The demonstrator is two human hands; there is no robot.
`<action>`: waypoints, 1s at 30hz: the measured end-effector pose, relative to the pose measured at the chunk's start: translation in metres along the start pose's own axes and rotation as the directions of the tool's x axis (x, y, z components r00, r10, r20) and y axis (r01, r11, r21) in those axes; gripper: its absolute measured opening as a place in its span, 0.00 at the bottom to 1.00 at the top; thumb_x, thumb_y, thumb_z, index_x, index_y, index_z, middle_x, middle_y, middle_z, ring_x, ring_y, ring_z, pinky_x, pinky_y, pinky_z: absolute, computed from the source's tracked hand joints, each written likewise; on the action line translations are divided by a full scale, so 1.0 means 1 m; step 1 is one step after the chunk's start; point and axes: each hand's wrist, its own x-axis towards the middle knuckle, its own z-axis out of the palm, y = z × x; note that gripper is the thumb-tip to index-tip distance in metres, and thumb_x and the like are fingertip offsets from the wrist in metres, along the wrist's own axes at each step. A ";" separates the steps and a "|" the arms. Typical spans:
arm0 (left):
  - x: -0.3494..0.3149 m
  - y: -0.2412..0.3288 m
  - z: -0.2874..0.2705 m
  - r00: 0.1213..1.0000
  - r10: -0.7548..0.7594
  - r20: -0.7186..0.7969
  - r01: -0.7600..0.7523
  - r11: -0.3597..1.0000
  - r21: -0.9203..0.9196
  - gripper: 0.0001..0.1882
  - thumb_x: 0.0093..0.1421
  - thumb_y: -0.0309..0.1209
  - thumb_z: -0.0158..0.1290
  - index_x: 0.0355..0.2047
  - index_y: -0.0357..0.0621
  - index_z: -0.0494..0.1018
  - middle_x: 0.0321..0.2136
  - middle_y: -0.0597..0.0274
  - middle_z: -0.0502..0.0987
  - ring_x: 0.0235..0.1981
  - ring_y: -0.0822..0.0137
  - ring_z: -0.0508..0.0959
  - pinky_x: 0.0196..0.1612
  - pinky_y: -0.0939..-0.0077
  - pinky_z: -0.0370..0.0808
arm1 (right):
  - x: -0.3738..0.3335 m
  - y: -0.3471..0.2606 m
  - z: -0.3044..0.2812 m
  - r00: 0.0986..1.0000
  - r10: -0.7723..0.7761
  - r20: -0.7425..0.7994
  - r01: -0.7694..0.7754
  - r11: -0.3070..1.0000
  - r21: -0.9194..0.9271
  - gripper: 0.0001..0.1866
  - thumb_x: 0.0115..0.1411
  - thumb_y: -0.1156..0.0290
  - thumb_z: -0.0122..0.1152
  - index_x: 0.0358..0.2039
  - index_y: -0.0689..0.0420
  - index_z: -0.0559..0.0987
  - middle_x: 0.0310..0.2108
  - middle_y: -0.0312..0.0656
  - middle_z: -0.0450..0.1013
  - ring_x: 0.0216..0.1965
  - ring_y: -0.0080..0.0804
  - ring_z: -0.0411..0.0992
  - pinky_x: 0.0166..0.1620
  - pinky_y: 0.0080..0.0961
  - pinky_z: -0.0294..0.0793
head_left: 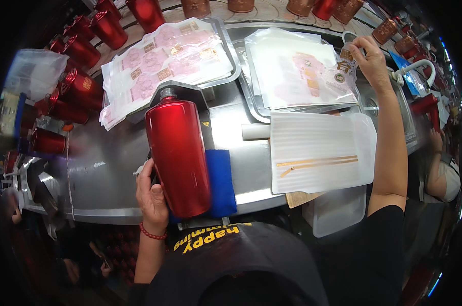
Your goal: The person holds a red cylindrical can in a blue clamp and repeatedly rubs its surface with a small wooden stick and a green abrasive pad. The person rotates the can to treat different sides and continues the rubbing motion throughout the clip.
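Note:
A glossy red bottle (178,158) with a clear threaded neck lies tilted on a dark metal stand in front of me, its neck pointing away. My left hand (153,201), with a red bead bracelet, is curled close against the bottle's left side. Something pale shows by its fingertips, too small to make out. At the far right my right hand (371,57) pinches the upper edge of a clear decal (344,71) with gold characters and a round dark emblem. The decal's lower part hangs over a stack of printed decal sheets (287,66) on a metal tray.
Another tray holds pink-and-gold decal sheets (172,53). A blue cloth (221,183) lies beside the bottle. White striped sheets (323,153) overhang the counter's front edge, above a clear plastic bin (338,211). A sink (371,104) is at right. Red bottles (108,29) stand behind; co-workers are at the sides.

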 end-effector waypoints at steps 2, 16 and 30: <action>-0.002 -0.005 0.001 1.000 0.005 -0.011 -0.005 1.000 -0.001 0.34 0.75 0.52 0.36 0.60 0.29 0.68 0.53 0.45 0.75 0.54 0.52 0.75 0.59 0.63 0.68 | 0.022 -0.026 -0.005 0.965 -0.252 -0.068 0.252 0.968 0.004 0.10 0.66 0.66 0.64 0.38 0.61 0.79 0.34 0.38 0.73 0.35 0.31 0.75 0.39 0.26 0.73; -0.005 0.011 -0.017 0.982 0.159 0.098 -0.163 0.986 0.035 0.53 0.64 0.69 0.43 0.68 0.28 0.58 0.58 0.39 0.71 0.58 0.46 0.71 0.63 0.55 0.62 | 0.104 -0.073 0.133 0.958 0.017 0.286 -0.147 0.886 0.439 0.13 0.68 0.60 0.62 0.34 0.58 0.79 0.28 0.35 0.72 0.33 0.25 0.69 0.39 0.25 0.69; 0.001 0.034 -0.021 0.946 0.297 0.134 -0.325 0.890 0.321 0.55 0.48 0.49 0.69 0.71 0.36 0.57 0.63 0.46 0.66 0.61 0.46 0.62 0.65 0.48 0.55 | 0.060 -0.150 0.114 0.943 -0.327 -0.068 0.331 0.941 0.065 0.07 0.63 0.73 0.64 0.33 0.63 0.76 0.40 0.49 0.71 0.44 0.50 0.71 0.48 0.39 0.71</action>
